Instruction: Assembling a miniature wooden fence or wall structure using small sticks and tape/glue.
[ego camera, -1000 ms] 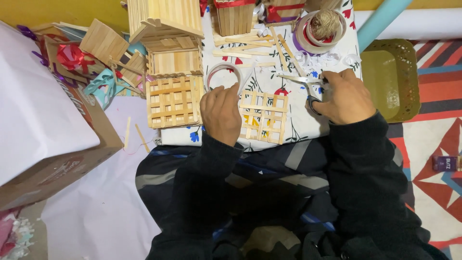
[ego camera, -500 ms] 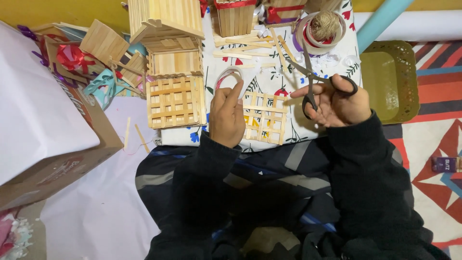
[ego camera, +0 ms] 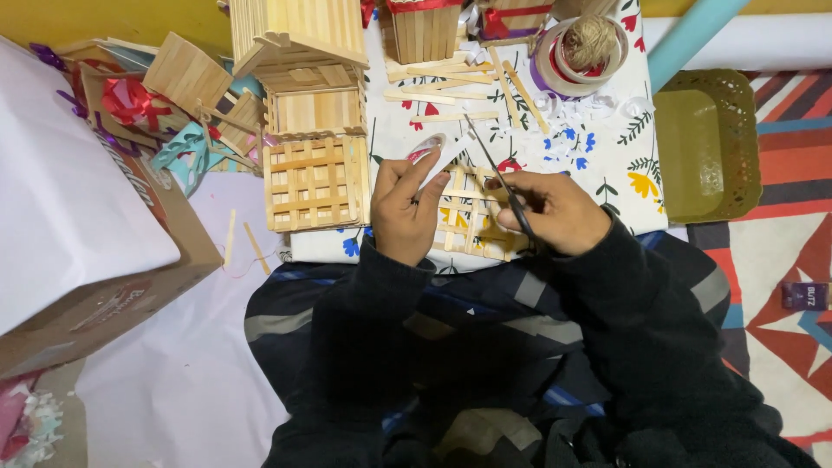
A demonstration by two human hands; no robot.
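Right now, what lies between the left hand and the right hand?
In the head view, a white tape strip stretches from the left hand toward the scissors in the right hand, above a stick lattice.

- Two hands: left hand (ego camera: 407,208), right hand (ego camera: 555,212)
- One pair of scissors (ego camera: 503,186)
- Two stick lattice panels: (ego camera: 314,182), (ego camera: 472,217)
- One green basket (ego camera: 706,143), at 2 o'clock

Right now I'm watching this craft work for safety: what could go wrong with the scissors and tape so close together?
1. The scissors in the right hand point toward the left hand, which holds the tape roll; a slip could nick the fingers.
2. The pulled tape strip could sag and stick to the stick lattice under both hands.
3. A forearm could knock the loose sticks lying just beyond.
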